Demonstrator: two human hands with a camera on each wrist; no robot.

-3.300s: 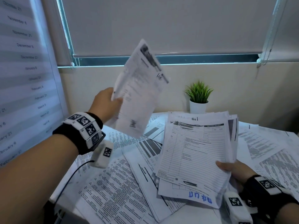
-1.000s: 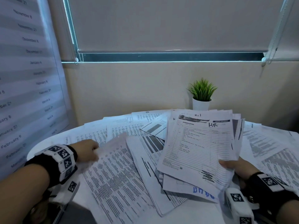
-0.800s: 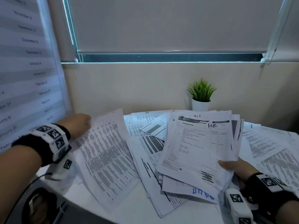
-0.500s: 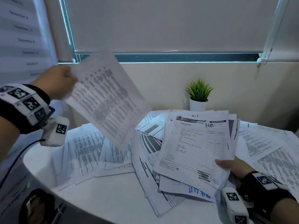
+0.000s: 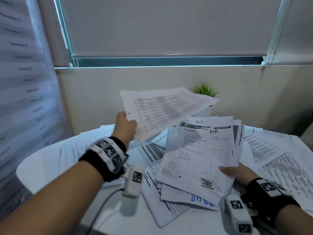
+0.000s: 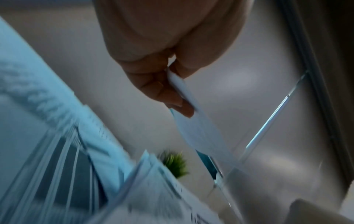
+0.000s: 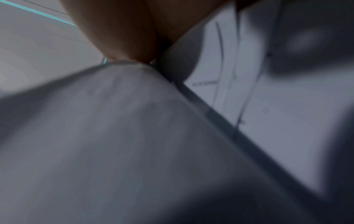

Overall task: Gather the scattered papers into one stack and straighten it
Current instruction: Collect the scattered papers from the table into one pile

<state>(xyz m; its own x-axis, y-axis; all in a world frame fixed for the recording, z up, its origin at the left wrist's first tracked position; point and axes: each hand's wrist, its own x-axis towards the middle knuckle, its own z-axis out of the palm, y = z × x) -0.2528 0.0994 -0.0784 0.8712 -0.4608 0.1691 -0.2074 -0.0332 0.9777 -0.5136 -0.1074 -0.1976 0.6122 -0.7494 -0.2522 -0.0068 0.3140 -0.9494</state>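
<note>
Nearest you, your right hand (image 5: 237, 173) grips the gathered stack (image 5: 199, 158) by its lower right corner, thumb on top and the other fingers out of sight beneath. The bundle tilts up off the counter (image 5: 118, 216), and its sheets are fanned and uneven at the top edge. The right wrist view is too blurred to add more.

A little further out, your left hand (image 5: 126, 126) pinches one printed sheet (image 5: 166, 109) at its near left corner; the left wrist view shows the fingers (image 6: 172, 97) closed on the paper's edge. That sheet hangs in the air, up and to the left of the stack and clear of it.

Beyond and to both sides, loose papers (image 5: 279, 158) lie spread over the counter, and a small potted plant (image 5: 205, 92) stands at the back against the wall.

You look to be mid-gather, carrying one sheet across. Next, lay it squarely on top of the stack and trap it under your right thumb before reaching out again. Straightening can wait: plenty of sheets remain loose.
</note>
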